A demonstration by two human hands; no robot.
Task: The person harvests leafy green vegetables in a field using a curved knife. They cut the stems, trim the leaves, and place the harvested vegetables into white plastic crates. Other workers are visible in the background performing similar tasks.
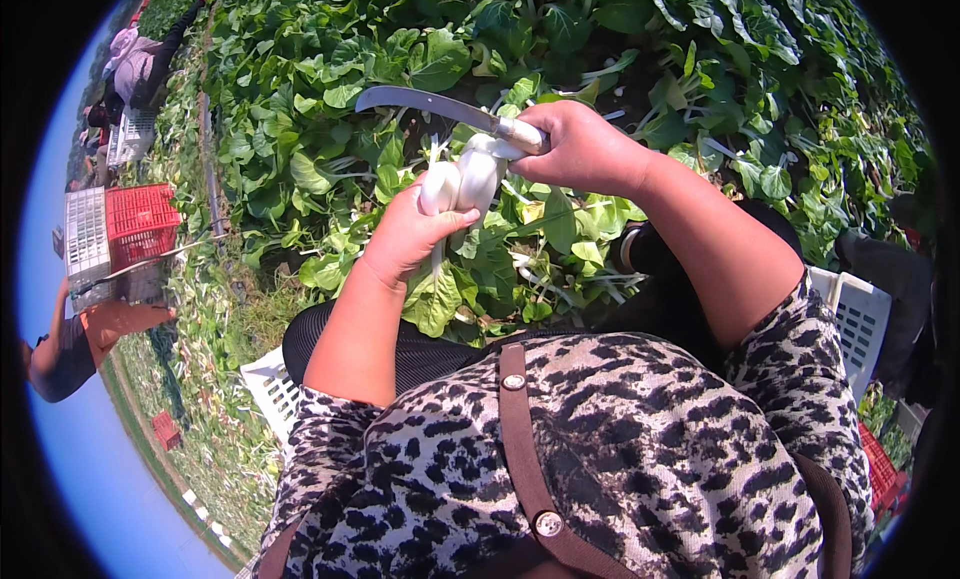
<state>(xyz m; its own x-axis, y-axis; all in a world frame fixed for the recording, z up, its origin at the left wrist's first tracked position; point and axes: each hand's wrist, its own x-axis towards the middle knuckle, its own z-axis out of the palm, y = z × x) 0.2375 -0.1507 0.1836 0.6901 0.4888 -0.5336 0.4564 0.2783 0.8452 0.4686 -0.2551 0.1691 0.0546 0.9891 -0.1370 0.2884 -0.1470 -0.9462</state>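
My left hand [397, 237] grips a small bunch of bok choy [478, 180], its fat white stem bases pointing up. Green leaves [435, 297] hang below that hand, towards my knees. In my right hand [581, 145] is the pale handle of a curved harvesting knife [427, 101]. The blade reaches out to the left, above the stem bases, with its tip away from the bunch. Right-hand fingers are close against a white stalk at the top of the bunch; whether they pinch it I cannot tell.
Standing leafy greens [300, 91] fill the ground ahead, with cut leaves [555, 279] by my feet. A white plastic crate [274, 391] shows beside my hip. At left, a person [67, 354] is near red [142, 215] and white crates [86, 230]; another [139, 68] bends farther off.
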